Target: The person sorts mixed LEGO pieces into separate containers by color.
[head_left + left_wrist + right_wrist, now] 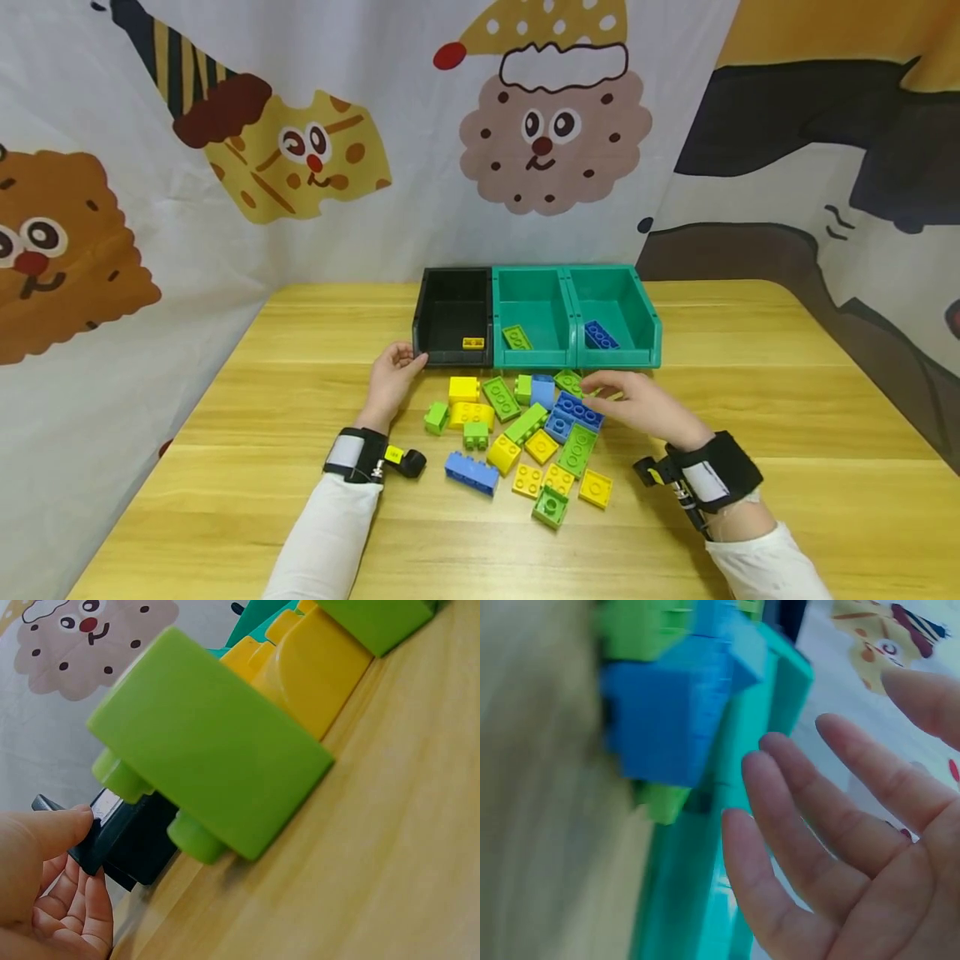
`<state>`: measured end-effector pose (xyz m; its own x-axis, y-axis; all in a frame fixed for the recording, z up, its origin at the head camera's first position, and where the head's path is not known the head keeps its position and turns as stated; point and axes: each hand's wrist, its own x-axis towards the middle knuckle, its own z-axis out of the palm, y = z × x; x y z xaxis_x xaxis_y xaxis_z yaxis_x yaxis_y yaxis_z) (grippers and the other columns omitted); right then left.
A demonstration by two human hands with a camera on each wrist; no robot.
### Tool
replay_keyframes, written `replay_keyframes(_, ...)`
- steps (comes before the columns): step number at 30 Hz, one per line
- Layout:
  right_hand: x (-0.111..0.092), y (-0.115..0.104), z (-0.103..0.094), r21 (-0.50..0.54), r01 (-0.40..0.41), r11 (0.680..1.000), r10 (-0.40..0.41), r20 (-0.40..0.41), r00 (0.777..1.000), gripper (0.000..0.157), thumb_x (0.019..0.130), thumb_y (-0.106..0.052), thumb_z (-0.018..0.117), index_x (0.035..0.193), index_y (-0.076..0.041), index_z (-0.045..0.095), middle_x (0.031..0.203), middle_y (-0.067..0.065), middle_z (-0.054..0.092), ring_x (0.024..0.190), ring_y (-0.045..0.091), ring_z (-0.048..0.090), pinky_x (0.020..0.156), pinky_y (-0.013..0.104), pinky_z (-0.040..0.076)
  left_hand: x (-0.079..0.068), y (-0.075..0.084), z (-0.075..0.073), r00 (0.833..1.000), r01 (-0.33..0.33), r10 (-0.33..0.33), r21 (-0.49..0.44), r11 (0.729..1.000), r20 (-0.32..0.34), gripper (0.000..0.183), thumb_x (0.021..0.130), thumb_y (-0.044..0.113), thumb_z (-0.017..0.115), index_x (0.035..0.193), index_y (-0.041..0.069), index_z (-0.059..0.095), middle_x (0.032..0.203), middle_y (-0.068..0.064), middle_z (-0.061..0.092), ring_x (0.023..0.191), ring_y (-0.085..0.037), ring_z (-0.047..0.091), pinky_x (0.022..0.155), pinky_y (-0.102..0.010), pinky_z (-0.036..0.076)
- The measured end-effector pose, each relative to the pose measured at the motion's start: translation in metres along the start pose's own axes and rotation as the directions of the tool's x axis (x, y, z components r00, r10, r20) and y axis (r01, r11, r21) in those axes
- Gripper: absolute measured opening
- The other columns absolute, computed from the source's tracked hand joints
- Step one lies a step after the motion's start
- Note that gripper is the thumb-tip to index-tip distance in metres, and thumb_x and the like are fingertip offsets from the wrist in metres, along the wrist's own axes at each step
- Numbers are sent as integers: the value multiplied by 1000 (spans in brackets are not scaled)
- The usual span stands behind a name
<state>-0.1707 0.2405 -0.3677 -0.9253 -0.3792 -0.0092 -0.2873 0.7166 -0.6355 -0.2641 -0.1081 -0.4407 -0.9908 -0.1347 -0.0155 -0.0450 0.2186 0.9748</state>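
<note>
My left hand (392, 382) pinches the front left corner of a black bin (453, 362), thumb over the edge and fingers beneath, as the left wrist view shows. A yellow brick (473, 342) lies inside that bin. My right hand (647, 408) hovers over the right side of a loose pile of toy bricks, fingers spread and holding nothing. Closest to its fingertips are a dark blue brick (579, 409) and a green brick (568, 382). In the right wrist view a blue brick (660, 712) stands apart from the fingers.
Two teal bins adjoin the black one; the middle bin (534, 359) holds a green brick (516, 337), the right bin (618, 359) a dark blue brick (601, 335). Several yellow, green and blue bricks lie before them on the wooden table (247, 467). A printed curtain (420, 217) hangs behind.
</note>
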Motion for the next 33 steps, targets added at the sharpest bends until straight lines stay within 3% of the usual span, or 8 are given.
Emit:
replay_keyframes(7, 2, 9, 14, -102, -7, 995, 3, -42, 999, 35, 86, -18, 68, 116, -1, 62, 117, 16, 61, 107, 36, 57, 89, 51, 48, 0, -1, 0, 1000, 4, -4, 13, 1000, -1, 24, 89, 14, 65, 108, 2, 57, 102, -12, 57, 90, -19, 50, 77, -24, 42)
replay_keyframes(16, 5, 10, 20, -173, -22, 985, 21, -5, 1000, 41, 80, -13, 74, 118, -2, 63, 119, 18, 61, 106, 34, 59, 89, 49, 49, 0, -1, 0, 1000, 2, -2, 23, 1000, 1, 24, 90, 15, 65, 108, 2, 57, 102, -12, 58, 90, -19, 50, 77, -24, 42)
replay_keyframes(26, 7, 14, 24, -146, -27, 989, 29, 5, 1000, 40, 79, -13, 75, 116, -3, 64, 111, 12, 64, 90, 21, 58, 80, 41, 51, 0, -2, -1, 1000, 8, -8, 22, 1000, -1, 23, 90, 15, 65, 108, 3, 57, 101, -11, 57, 88, -18, 50, 75, -23, 42)
replay_keyframes(33, 8, 17, 24, -142, -38, 989, 40, 6, 999, 39, 79, -13, 75, 116, -3, 64, 111, 12, 64, 91, 21, 59, 80, 41, 51, 1, -2, -1, 1000, -3, 3, 19, 1000, -1, 23, 89, 14, 65, 108, 2, 57, 101, -11, 58, 87, -17, 51, 75, -22, 43)
